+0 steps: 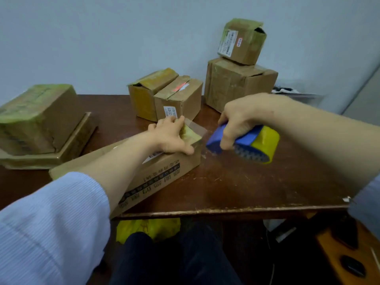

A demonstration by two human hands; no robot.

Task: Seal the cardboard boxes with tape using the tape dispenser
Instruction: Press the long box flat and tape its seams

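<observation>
A long flat cardboard box (164,173) with dark printed characters on its side lies at the table's near edge. My left hand (170,134) presses down on its far end, fingers spread over yellowish tape on the top. A clear strip of tape (198,128) stretches from that end toward the blue tape dispenser (242,140), which carries a yellow roll. My right hand (240,120) grips the dispenser from above, just right of the box's end and slightly above the table.
A taped box (39,118) on a flat tray-like box sits at the left. Two small boxes (164,95) stand at the back centre, two stacked boxes (238,83) at the back right. The brown table (257,182) shows bare wood at the right. Yellow bag (148,227) under the table.
</observation>
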